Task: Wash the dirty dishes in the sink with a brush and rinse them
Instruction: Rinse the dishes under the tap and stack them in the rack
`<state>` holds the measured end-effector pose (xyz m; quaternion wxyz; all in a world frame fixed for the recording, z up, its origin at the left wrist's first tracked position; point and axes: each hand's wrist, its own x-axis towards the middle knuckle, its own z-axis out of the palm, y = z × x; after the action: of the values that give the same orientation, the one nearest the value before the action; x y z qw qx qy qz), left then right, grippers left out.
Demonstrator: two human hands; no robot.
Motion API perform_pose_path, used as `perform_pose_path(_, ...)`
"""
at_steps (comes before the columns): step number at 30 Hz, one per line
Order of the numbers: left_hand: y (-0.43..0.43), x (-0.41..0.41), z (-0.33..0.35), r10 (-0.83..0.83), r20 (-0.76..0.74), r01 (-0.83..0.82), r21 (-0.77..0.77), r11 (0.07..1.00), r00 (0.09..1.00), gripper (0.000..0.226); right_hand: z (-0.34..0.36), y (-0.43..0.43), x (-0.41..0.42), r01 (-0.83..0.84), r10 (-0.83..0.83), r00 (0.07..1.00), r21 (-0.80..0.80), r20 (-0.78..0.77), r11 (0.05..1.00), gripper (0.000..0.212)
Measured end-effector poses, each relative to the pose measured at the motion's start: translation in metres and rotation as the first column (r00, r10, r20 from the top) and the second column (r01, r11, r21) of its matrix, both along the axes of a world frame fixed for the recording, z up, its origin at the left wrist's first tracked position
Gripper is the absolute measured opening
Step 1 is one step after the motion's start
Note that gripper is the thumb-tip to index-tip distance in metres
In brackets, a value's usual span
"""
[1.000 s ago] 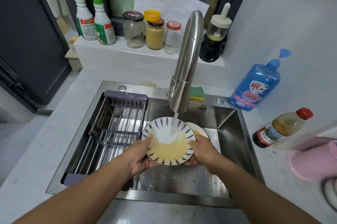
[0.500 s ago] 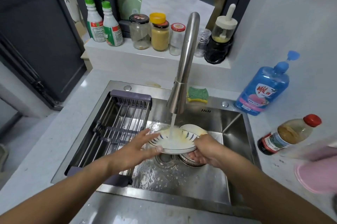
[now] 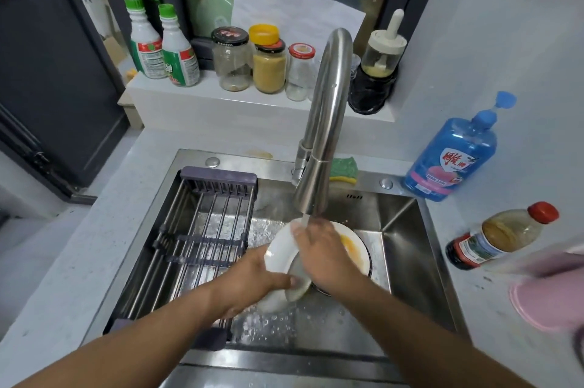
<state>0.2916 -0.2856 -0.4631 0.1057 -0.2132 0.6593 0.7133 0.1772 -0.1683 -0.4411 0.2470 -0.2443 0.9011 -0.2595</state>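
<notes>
I hold a white plate (image 3: 279, 250) tilted on edge under the running faucet (image 3: 319, 166), its pale underside facing me. My left hand (image 3: 252, 280) grips its lower left rim, thumb over the edge. My right hand (image 3: 322, 253) lies across the plate's upper right side with fingers spread under the water stream. A second plate (image 3: 355, 248) with yellow residue lies in the steel sink (image 3: 407, 236) behind my right hand, partly hidden. No brush is in view.
A purple-framed wire drying rack (image 3: 202, 229) spans the sink's left half. A green-yellow sponge (image 3: 344, 169) sits behind the faucet. Blue dish soap (image 3: 452, 153), a sauce bottle (image 3: 502, 236) and a pink container (image 3: 553, 299) stand on the right. Jars and spray bottles line the back ledge.
The plate went from lying face-up under the stream to tilted on edge with its back toward me. My right hand moved from the rim onto the plate's upper side.
</notes>
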Motion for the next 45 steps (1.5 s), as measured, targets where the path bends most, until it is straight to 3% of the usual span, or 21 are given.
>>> perform_pose_path(6, 0.006, -0.003, -0.002, 0.011, 0.035, -0.018, 0.196, 0.98, 0.999, 0.043, -0.022, -0.013, 0.038, -0.149, 0.142, 0.986, -0.077, -0.086, 0.986, 0.057)
perform_pose_path(9, 0.008, 0.003, 0.004, -0.008, 0.039, -0.005, 0.319, 0.948, 0.999, 0.056, -0.027, -0.015, 0.006, 0.06, -0.061, 0.998, -0.151, 0.001, 0.987, 0.052)
perform_pose_path(12, 0.013, 0.003, 0.001, 0.059, 0.084, -0.091, 0.446, 0.89, 0.995, 0.057, -0.033, -0.021, -0.014, 0.171, -0.17, 0.985, -0.04, 0.021, 0.984, 0.051)
perform_pose_path(15, 0.011, -0.003, 0.0, 0.113, 0.083, -0.139, 0.694, 0.706, 0.99, 0.059, -0.027, -0.022, -0.001, 0.088, -0.086, 0.995, -0.043, 0.043, 0.995, 0.068)
perform_pose_path(17, 0.005, -0.005, -0.001, 0.16, 0.035, -0.113, 0.854, 0.508, 0.986, 0.064, -0.019, -0.019, 0.014, -0.128, 0.127, 0.991, -0.029, -0.041, 0.991, 0.053)
perform_pose_path(19, 0.004, -0.008, -0.004, 0.234, 0.091, -0.169, 0.927, 0.336, 0.968, 0.065, -0.018, -0.013, 0.028, -0.286, 0.283, 0.938, 0.012, -0.201, 0.958, 0.052)
perform_pose_path(22, 0.008, -0.015, 0.0, 0.296, 0.212, -0.29, 0.923, 0.253, 0.931, 0.067, -0.037, 0.001, 0.044, -0.285, 0.266, 0.853, 0.026, -0.45, 0.958, 0.056)
perform_pose_path(26, 0.018, -0.02, 0.004, 0.361, 0.294, -0.413, 0.853, 0.318, 0.885, 0.055, -0.05, 0.018, 0.041, -0.249, 0.132, 0.763, -0.098, -0.633, 0.964, 0.048)
perform_pose_path(29, 0.021, -0.018, 0.003, 0.418, 0.275, -0.436, 0.824, 0.361, 0.866, 0.051, -0.047, 0.018, 0.031, -0.126, -0.06, 0.78, -0.251, -0.623, 0.96, 0.047)
perform_pose_path(31, 0.017, -0.016, 0.004, 0.448, 0.248, -0.434, 0.816, 0.38, 0.859, 0.048, -0.044, 0.017, 0.02, 0.041, -0.203, 0.875, -0.349, -0.441, 0.936, 0.052)
perform_pose_path(33, 0.01, -0.011, 0.004, 0.439, 0.223, -0.42, 0.802, 0.425, 0.87, 0.046, -0.048, 0.017, 0.006, 0.211, -0.261, 0.963, -0.407, -0.071, 0.889, 0.054)
perform_pose_path(35, -0.001, -0.003, 0.003, 0.393, 0.195, -0.389, 0.768, 0.508, 0.898, 0.045, -0.05, 0.012, -0.013, 0.37, -0.289, 0.92, -0.341, 0.266, 0.864, 0.059)
perform_pose_path(38, -0.017, 0.003, 0.007, 0.28, 0.095, -0.267, 0.688, 0.675, 0.955, 0.048, -0.043, 0.0, -0.037, 0.509, -0.369, 0.762, -0.141, 0.532, 0.849, 0.063)
perform_pose_path(40, -0.027, 0.004, 0.01, 0.194, 0.06, -0.188, 0.626, 0.757, 0.979, 0.051, -0.033, -0.005, -0.048, 0.441, -0.336, 0.797, -0.104, 0.501, 0.891, 0.057)
perform_pose_path(43, -0.039, 0.0, 0.013, 0.036, 0.006, -0.033, 0.54, 0.841, 0.999, 0.044, -0.014, -0.013, -0.059, 0.22, -0.166, 0.946, -0.176, 0.279, 0.959, 0.028)
perform_pose_path(45, -0.045, -0.002, 0.011, 0.025, -0.012, -0.016, 0.492, 0.871, 1.0, 0.041, -0.009, -0.012, -0.065, 0.157, -0.117, 0.974, -0.204, 0.192, 0.966, 0.026)
